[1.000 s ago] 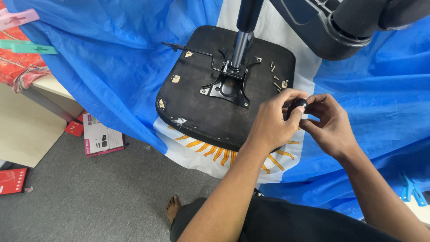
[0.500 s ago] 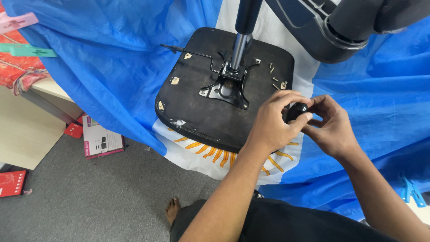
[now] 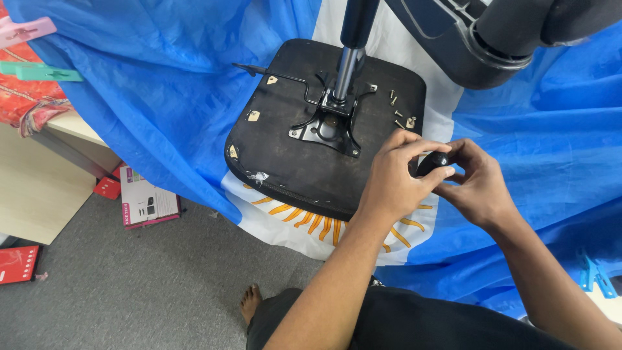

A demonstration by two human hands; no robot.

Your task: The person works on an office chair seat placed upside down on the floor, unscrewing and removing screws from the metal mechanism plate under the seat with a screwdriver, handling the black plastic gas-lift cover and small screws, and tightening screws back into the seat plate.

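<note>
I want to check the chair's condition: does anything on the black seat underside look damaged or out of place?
Yes. The black upturned seat base has torn covering at its near-left edge, and small loose screws lie scattered on it.

This looks like an office or workroom turned into a makeshift repair spot, though the view is too narrow to be sure. Grey carpet floor [image 3: 129,291] runs beneath a pale wooden counter [image 3: 39,188], with small cardboard boxes [image 3: 148,204] lying on the carpet beside it. A blue tarpaulin [image 3: 162,84] and a printed cloth [image 3: 291,227] are spread as a work surface, carrying an upturned office chair seat [image 3: 285,162] and loose screws [image 3: 396,111]
</note>
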